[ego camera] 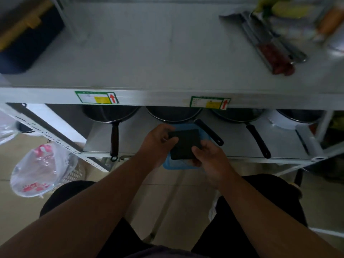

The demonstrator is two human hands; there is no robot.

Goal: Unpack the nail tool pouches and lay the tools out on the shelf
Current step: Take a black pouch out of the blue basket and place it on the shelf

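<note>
A flat black pouch [185,143] lies on top of a blue pouch [168,164], both held in front of the lower shelf. My left hand [158,142] grips the black pouch at its upper left corner. Fingers of my right hand [210,157] curl round the lower right edges of both pouches from the right. The grey metal shelf top [149,53] stretches above them, in the upper half of the view. The pouches' contents are hidden.
On the shelf top, a black and yellow toolbox [26,34] stands at the far left and cleavers [270,41] with produce lie at the far right. Several black pans [113,118] fill the lower shelf [242,144]. A plastic bag in a basket [42,168] sits on the floor, left.
</note>
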